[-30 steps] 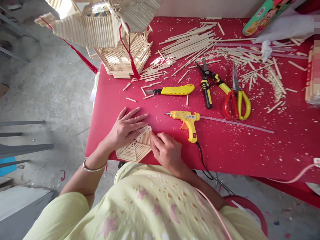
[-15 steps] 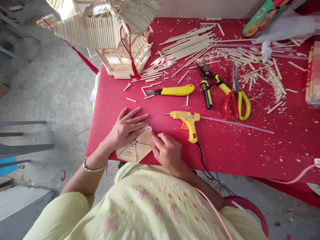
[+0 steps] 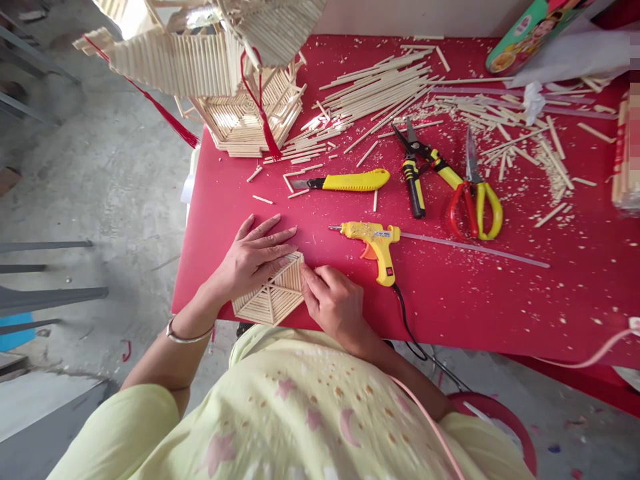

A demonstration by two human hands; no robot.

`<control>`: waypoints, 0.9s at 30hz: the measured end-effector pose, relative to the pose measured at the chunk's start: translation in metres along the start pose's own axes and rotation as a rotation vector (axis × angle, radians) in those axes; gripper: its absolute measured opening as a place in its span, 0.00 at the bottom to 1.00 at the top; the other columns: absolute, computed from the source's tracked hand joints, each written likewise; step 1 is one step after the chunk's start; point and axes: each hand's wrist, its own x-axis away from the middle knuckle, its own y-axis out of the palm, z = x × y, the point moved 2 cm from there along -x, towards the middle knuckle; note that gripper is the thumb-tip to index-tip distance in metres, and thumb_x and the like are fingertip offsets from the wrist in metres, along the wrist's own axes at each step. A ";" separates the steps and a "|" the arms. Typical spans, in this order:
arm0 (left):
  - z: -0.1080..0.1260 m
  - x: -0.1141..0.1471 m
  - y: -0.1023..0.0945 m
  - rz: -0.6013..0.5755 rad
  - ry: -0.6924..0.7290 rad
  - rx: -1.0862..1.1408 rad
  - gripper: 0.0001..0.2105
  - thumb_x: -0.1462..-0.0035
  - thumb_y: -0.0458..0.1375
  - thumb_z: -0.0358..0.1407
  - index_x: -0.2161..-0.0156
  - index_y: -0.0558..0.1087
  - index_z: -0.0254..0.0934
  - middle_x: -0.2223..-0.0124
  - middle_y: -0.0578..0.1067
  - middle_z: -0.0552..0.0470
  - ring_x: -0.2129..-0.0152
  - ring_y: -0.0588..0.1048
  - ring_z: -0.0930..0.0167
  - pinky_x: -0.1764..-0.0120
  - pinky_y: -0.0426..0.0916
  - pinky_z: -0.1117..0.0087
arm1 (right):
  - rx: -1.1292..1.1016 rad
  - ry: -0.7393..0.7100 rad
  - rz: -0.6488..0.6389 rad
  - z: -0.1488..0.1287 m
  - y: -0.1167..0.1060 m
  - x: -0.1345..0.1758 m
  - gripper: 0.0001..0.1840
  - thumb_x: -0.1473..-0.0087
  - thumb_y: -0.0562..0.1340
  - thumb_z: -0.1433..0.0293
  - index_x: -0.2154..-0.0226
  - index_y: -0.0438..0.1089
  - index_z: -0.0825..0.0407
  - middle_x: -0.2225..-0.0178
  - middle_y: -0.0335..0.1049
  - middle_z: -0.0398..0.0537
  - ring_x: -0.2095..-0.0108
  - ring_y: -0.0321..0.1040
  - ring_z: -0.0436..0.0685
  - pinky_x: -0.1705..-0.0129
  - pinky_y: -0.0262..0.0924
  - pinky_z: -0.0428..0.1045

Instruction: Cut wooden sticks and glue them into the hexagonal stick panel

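A flat hexagonal panel of thin wooden sticks lies on the red table near its front edge. My left hand rests over the panel's upper left part, its fingers stretched out and reaching past onto the tabletop; it hides that part. At the panel's right edge, my right hand has its fingers curled, with thumb and index finger pinched on the border. Just beyond, to the right, a yellow hot glue gun lies on its side with a clear glue stick in its back.
A stick-built pavilion model with red tassels stands at the back left. A yellow utility knife, cutting pliers and red-and-yellow scissors lie behind the glue gun. Loose wooden sticks and shavings cover the back. A black cord trails off the front edge.
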 end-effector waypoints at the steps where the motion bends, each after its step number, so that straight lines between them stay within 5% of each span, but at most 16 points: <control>1: 0.000 0.000 0.000 0.001 0.002 0.000 0.17 0.29 0.58 0.39 0.39 0.78 0.51 0.33 0.73 0.53 0.27 0.60 0.58 0.26 0.44 0.41 | 0.001 0.000 0.002 0.000 0.000 0.000 0.20 0.32 0.62 0.69 0.40 0.75 0.48 0.61 0.78 0.45 0.62 0.73 0.51 0.61 0.62 0.48; 27: -0.001 0.000 0.000 -0.007 -0.018 0.002 0.16 0.29 0.58 0.40 0.39 0.78 0.52 0.32 0.73 0.54 0.27 0.60 0.58 0.26 0.43 0.40 | -0.011 0.003 -0.008 -0.001 -0.002 0.000 0.20 0.31 0.61 0.68 0.39 0.74 0.48 0.62 0.78 0.45 0.62 0.72 0.52 0.61 0.61 0.49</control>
